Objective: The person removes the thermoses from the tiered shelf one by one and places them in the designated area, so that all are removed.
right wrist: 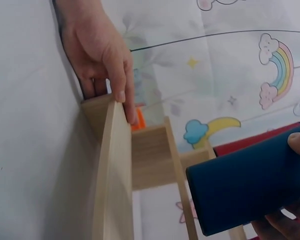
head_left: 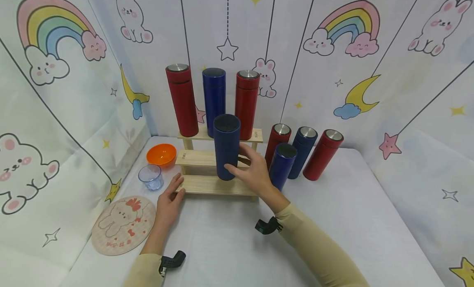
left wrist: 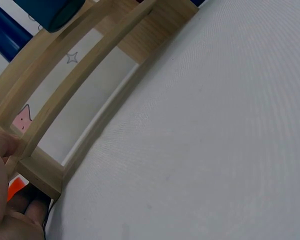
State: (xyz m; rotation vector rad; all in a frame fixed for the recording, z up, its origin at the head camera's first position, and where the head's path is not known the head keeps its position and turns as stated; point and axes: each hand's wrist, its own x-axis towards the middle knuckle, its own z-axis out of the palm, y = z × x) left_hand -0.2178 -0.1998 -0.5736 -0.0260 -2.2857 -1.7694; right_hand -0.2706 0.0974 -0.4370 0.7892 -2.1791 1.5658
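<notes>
My right hand [head_left: 255,172] grips a dark blue thermos bottle [head_left: 226,149] near its lower part, thumb on one side and fingers on the other. The bottle is held upright in front of a three-tier wooden rack [head_left: 218,186]; its bottom hangs over the lower steps in the right wrist view, apart from the wood. My left hand [head_left: 170,200] holds the left end of the rack's lowest step, its thumb on the wood and other fingers around the end. On the top tier stand a red thermos [head_left: 183,102], a blue thermos [head_left: 214,102] and another red thermos [head_left: 247,106].
Several more red and blue bottles, among them a front blue one [head_left: 282,165], stand right of the rack. Left of it are an orange bowl [head_left: 161,155], a clear glass cup [head_left: 151,178] and a round bunny mat [head_left: 122,225]. A printed cloth backdrop [head_left: 229,24] encloses the table.
</notes>
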